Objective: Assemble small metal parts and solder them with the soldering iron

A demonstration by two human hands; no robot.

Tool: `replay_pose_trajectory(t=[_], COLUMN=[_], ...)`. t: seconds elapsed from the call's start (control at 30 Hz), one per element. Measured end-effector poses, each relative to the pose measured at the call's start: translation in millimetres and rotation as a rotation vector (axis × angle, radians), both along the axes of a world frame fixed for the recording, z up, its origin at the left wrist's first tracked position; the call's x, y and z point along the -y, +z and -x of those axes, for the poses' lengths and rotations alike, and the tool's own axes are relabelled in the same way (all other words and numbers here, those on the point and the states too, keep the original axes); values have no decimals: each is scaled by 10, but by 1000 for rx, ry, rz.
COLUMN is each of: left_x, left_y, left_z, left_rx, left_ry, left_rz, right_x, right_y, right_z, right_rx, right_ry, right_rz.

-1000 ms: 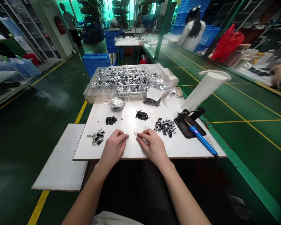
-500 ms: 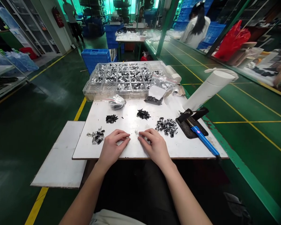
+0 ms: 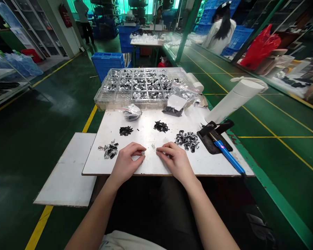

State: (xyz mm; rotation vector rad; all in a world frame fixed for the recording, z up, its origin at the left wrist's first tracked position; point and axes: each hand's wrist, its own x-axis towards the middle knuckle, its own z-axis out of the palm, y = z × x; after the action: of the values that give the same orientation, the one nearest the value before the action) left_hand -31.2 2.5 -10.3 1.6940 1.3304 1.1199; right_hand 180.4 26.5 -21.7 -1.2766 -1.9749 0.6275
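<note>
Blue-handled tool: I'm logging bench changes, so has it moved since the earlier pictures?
No: against the right edge of the white tabletop, the blue-handled tool lies in the same place on its black stand.

Green floor [image 3: 59, 118], yellow floor lines [image 3: 90, 118], bright green-tinted windows [image 3: 122, 7] behind, pale shelving [image 3: 1, 75] at left, green post [image 3: 185, 34]

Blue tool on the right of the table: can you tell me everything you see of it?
The blue tool is long and slim, with a plastic-looking handle and a small pinkish light glowing near its upper end. Beyond that, a thin shaft points away from the person, supported by a black stand. The handle slants toward the front right corner of the table, where a dark cord begins. The right hand is apart from it.
</note>
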Motion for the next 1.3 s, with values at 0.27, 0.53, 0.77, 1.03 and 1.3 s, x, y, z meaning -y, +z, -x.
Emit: replay_pose_trajectory(t=[0.27, 0.53, 0.77, 1.03, 1.3], left_x=[-3, -30, -16, -8, -9], left_y=[47, 117, 68, 66, 80], left_z=[-26, -242, -242, -247, -249], left_rx=[108, 307, 374, 367, 340], left_ry=[-7, -17, -21, -11, -14], left_rz=[90, 79, 190, 245, 262], right_x=[40, 67, 133, 133, 137], right_y=[13, 41, 66, 58, 44], right_z=[-8, 7, 1, -43, -51], right_rx=[-161, -261, -353, -505, -550], right_ry=[-37, -139, -109, -73, -88], right_rz=[43, 70, 77, 195, 249])
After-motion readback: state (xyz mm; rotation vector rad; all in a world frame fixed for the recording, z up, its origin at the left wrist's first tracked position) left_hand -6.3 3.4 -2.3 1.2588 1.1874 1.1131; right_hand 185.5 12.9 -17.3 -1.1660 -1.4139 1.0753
